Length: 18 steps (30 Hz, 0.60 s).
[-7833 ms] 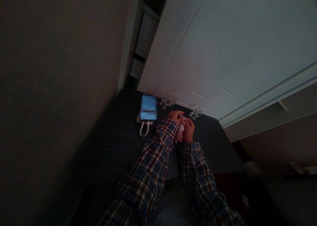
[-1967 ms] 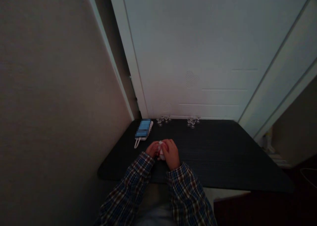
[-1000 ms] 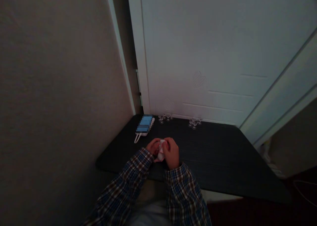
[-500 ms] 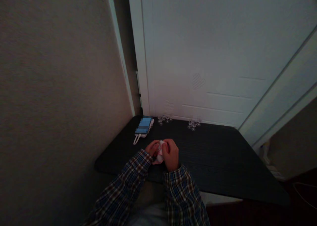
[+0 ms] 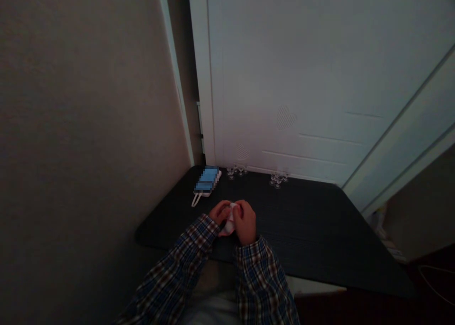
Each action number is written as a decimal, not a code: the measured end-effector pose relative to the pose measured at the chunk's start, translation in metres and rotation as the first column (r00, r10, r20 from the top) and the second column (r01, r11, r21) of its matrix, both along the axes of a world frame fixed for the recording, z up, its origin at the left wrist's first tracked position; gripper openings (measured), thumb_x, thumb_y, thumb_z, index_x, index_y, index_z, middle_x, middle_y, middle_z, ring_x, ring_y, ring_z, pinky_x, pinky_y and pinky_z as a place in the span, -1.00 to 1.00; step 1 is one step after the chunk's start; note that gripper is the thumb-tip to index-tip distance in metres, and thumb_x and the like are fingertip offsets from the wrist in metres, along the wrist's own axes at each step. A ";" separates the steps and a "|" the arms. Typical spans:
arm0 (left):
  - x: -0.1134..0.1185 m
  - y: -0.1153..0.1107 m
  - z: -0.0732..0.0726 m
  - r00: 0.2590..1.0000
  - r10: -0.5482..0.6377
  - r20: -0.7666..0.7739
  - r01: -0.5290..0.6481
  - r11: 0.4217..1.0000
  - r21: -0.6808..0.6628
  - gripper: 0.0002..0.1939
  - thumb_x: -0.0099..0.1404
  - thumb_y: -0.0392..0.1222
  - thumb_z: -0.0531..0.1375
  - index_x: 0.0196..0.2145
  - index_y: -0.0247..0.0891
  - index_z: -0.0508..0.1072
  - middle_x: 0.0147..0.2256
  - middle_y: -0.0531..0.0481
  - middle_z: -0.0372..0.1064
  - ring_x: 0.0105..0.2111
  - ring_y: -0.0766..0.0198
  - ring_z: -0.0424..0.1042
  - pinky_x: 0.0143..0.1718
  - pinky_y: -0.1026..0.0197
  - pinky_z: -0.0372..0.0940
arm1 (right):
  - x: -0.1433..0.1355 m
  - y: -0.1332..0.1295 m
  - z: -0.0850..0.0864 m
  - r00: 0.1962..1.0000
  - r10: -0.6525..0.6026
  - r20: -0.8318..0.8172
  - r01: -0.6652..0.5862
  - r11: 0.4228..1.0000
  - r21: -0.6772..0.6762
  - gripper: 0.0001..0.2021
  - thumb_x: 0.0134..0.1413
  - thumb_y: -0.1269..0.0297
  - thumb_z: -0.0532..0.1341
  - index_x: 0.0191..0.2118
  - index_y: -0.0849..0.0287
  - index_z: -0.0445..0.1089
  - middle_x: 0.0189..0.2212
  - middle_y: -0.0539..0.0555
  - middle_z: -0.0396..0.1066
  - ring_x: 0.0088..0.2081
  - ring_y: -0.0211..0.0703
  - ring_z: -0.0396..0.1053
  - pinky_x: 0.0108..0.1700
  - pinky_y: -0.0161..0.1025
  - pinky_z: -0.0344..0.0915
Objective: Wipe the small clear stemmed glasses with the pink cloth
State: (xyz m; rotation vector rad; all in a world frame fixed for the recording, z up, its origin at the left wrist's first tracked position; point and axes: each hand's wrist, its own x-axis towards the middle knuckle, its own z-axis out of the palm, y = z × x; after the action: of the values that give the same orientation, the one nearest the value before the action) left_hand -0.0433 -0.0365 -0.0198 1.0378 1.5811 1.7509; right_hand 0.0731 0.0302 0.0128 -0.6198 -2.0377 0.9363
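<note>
Between my two hands is a small pink-and-white object [image 5: 230,227], soft-looking; its exact kind is too small and dim to make out. My left hand [image 5: 221,212] curls round its left side, thumb pressed on the top. From the right, my right hand [image 5: 246,222] grips it with thumb and bent fingers. Both hands are just above the near part of the dark table [image 5: 302,230], and much of the object is covered by the fingers.
A phone [image 5: 207,179] with a blurred screen lies at the table's back left, a white cable loop [image 5: 196,199] by it. Two clusters of small clear plastic pieces, one left [image 5: 236,171] and one right [image 5: 278,179], stand near the white panel [image 5: 249,78]. A wall [image 5: 88,125] borders the left.
My left thumb has shifted slightly over the pink-and-white object, and both hands still hold it. The view has moved very little; the phone and the clear pieces stay in place.
</note>
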 end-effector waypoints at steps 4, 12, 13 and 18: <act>-0.005 0.001 -0.006 0.999 0.018 -0.041 -0.018 1.000 -0.001 -0.64 0.02 -0.04 0.17 -0.24 -0.30 0.35 -0.33 -0.05 0.33 -0.33 0.25 0.29 -0.31 0.26 0.20 | 0.002 -0.002 0.004 0.999 -0.001 -0.037 0.002 1.000 0.018 -0.81 0.07 0.35 -0.06 -0.35 0.16 0.27 -0.41 0.01 0.27 -0.34 -0.28 0.22 -0.26 -0.34 0.14; -0.006 0.001 -0.011 1.000 0.010 -0.008 -0.010 0.999 -0.053 -0.54 0.08 0.10 0.07 -0.21 -0.34 0.32 -0.28 -0.09 0.32 -0.31 0.22 0.31 -0.32 0.21 0.23 | 0.005 -0.005 0.014 0.996 0.055 -0.074 -0.054 0.998 0.013 -0.85 0.07 0.36 -0.03 -0.34 0.18 0.27 -0.40 0.01 0.26 -0.32 -0.29 0.21 -0.24 -0.34 0.12; -0.005 0.001 -0.009 1.000 0.006 0.015 -0.006 0.999 -0.054 -0.52 0.07 0.11 0.07 -0.20 -0.34 0.32 -0.27 -0.09 0.32 -0.29 0.21 0.31 -0.31 0.20 0.24 | 0.005 -0.005 0.014 0.995 0.057 -0.077 -0.057 0.998 0.009 -0.84 0.07 0.36 -0.03 -0.34 0.18 0.27 -0.40 0.01 0.26 -0.32 -0.30 0.22 -0.24 -0.35 0.12; -0.002 0.001 -0.006 0.993 -0.019 0.113 0.024 0.999 -0.040 -0.48 0.02 0.05 0.16 -0.11 -0.31 0.32 -0.22 -0.12 0.34 -0.22 0.15 0.32 -0.21 0.15 0.21 | 0.003 -0.003 0.007 0.998 0.044 -0.052 -0.045 0.999 -0.014 -0.82 0.08 0.34 -0.05 -0.34 0.17 0.27 -0.40 0.00 0.27 -0.33 -0.30 0.22 -0.24 -0.35 0.12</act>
State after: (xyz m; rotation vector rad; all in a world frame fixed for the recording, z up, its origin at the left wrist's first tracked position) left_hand -0.0453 -0.0358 -0.0256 0.9161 1.5245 1.7238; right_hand 0.0757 0.0276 0.0200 -0.5544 -2.0071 0.9852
